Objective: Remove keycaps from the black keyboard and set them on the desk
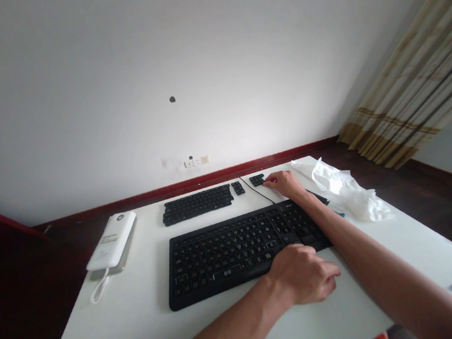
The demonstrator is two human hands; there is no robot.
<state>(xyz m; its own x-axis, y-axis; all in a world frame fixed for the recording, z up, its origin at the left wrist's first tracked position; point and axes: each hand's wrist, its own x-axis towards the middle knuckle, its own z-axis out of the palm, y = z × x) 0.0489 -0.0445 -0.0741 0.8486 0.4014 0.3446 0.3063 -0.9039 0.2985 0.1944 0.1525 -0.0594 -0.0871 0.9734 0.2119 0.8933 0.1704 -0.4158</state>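
As the broad, smooth white surface carries everything, the long black plastic keyboard lies nearest the person, probably for easy reach.
Beyond it, a wide block of small black keys sits in rows, perhaps grouped to keep their order. The left hand curls at the keyboard's near edge, maybe steadying it; I cannot tell whether its folded fingers grip anything. The right hand reaches to a small black key cluster, fingers drawn close together, though whether they pinch a key I cannot tell.

The person's right arm slants from the lower right corner, the right hand pointing bent fingers leftward near centre. The left hand curls below it, the left forearm entering at bottom centre.
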